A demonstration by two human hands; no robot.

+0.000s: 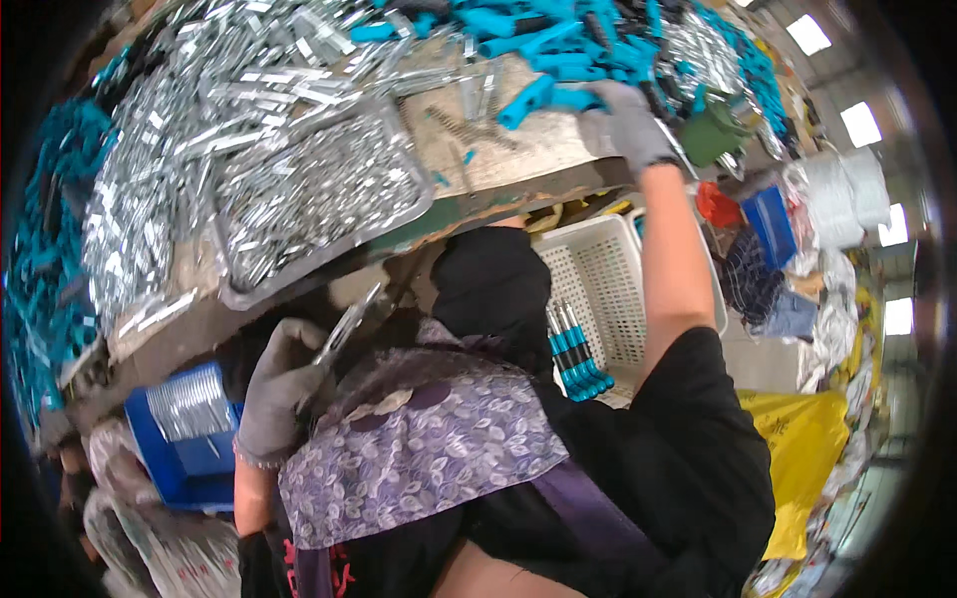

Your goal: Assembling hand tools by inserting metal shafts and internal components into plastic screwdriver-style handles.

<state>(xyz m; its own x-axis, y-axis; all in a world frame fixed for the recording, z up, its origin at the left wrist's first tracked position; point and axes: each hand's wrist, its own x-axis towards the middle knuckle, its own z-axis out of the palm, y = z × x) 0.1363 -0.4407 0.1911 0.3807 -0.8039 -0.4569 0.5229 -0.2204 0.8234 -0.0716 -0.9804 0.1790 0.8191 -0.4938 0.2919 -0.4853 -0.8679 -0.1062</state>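
My left hand (279, 394), in a grey glove, is closed around a slim silver metal piece (351, 324) that sticks up from between thumb and fingers, in front of my patterned apron (429, 439). Over the table's right part, my right hand (630, 125), also gloved in grey, has its fingers on the end of a teal plastic handle (538, 100). Its fingertips are slightly blurred. More teal handles (588, 35) lie heaped just beyond it. A grey tray (321, 189) of small metal parts lies on the table between my two hands.
Long metal pieces (269, 60) pile up behind the tray. Springs (454, 125) lie on the wooden tabletop (518, 164). Below right, a white perforated basket (603, 264) holds several teal-and-black tools (576, 364). A blue bin (189, 468) with metal parts stands lower left. A green container (713, 135) stands right.
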